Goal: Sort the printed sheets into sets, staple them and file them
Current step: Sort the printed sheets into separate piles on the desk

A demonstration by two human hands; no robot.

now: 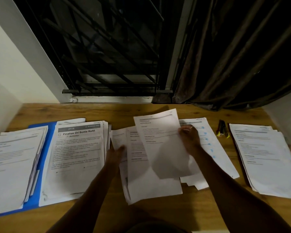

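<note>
Right hand (189,140): pinching sheet (160,142) by right edge.
Left hand (115,153): lying flat on pile (141,182).
Sheet: pointing lengthwise away, header far, spreading left of grip.

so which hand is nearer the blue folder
Left. The left hand is at the middle pile's edge, just right of the stack on the folder; the right hand is farther right, holding a sheet.

The wooden desk (57,111) carries a blue folder (45,148). Right of the folder lie a nearest pile (149,185), a second pile (222,158), dark yellow-tipped pens (223,129), then a farthest pile (267,157).
</note>
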